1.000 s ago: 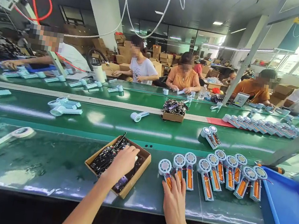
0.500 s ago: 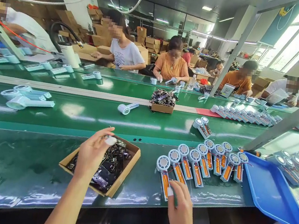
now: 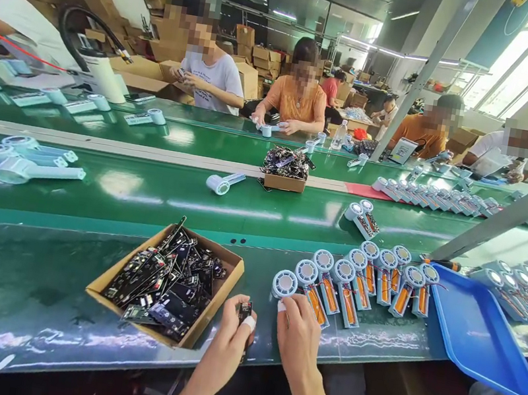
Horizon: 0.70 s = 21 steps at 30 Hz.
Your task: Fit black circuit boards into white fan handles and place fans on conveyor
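Left hand point(image 3: 227, 338) pinching a circuit board point(image 3: 244, 312), right hand point(image 3: 298, 336) curled at nearest fan point(image 3: 285, 284) on the desk point(image 3: 47, 330), can't tell if gripping, open carton point(image 3: 219, 298) left; looks like board-to-fan pairing, next move calls for lining them up.

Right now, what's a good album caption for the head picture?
Left hand holds a black circuit board near the box; right hand at a fan.
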{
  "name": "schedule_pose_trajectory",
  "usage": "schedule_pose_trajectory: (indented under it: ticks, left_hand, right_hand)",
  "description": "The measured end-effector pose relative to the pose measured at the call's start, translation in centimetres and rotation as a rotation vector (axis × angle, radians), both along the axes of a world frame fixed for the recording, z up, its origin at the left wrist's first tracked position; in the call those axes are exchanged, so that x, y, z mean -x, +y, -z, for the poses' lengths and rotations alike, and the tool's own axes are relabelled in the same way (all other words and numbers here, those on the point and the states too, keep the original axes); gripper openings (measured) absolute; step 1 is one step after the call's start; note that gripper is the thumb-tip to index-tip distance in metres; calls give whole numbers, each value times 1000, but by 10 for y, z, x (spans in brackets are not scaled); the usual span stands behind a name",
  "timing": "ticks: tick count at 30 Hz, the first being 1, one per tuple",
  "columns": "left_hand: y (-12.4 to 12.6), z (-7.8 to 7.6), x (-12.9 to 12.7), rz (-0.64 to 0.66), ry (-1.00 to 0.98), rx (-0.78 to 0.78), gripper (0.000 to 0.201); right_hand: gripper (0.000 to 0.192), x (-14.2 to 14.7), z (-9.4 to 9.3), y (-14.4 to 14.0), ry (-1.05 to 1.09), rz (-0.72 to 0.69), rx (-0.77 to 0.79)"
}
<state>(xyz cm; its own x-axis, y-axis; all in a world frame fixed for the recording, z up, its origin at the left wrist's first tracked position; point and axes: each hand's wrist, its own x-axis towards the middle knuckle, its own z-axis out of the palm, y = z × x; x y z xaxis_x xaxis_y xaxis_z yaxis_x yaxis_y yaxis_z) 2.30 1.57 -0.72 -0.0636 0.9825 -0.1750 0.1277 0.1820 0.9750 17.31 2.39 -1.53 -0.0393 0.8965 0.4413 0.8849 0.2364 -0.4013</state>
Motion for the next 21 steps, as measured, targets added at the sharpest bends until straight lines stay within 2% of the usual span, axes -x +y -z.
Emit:
schedule_pose_trajectory:
  ticks: [2, 5, 9, 12, 17, 21]
  left_hand:
    - [0, 3, 1, 86, -23, 41, 33]
    - [-1, 5, -1, 156, -59, 19, 39]
    - [-4, 10, -7, 42, -56, -13, 48]
    - [-4, 8, -6, -45, -69, 19, 45]
    - [1, -5, 6, 115, -111, 81, 31]
    - [4, -3, 7, 79, -163, 121, 27]
  right_hand:
    - [30, -5, 0, -1, -13, -114, -67]
    - [28, -11, 0, 0, -49, -279, -100]
    - [23, -10, -1, -2, -104, -444, -11]
    - [26, -5, -4, -3, -81, -454, 113]
    - [18, 2, -10, -4, -103, -373, 283]
    - [19, 2, -12, -7, -34, -363, 283]
